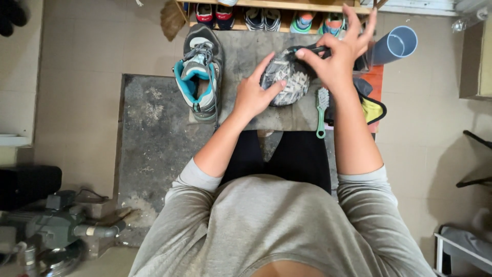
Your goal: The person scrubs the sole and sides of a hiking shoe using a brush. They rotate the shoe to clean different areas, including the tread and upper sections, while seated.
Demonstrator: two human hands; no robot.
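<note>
On the grey surface (pixel 287 120) ahead, left hand (pixel 252 95) cups the upturned shoe (pixel 287 82), fingers half-curled; right hand (pixel 335 56) pinches a dark tool at its heel, spare fingers splayed; best to brace the sole firmly.

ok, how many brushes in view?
1 clear: the green brush lying right of the shoe in the hands. The right hand grips a dark handle, possibly another.

Boot (pixel 201 77) blocks left, brush (pixel 322 109) right; slab front edge (pixel 277 120) free.
</note>
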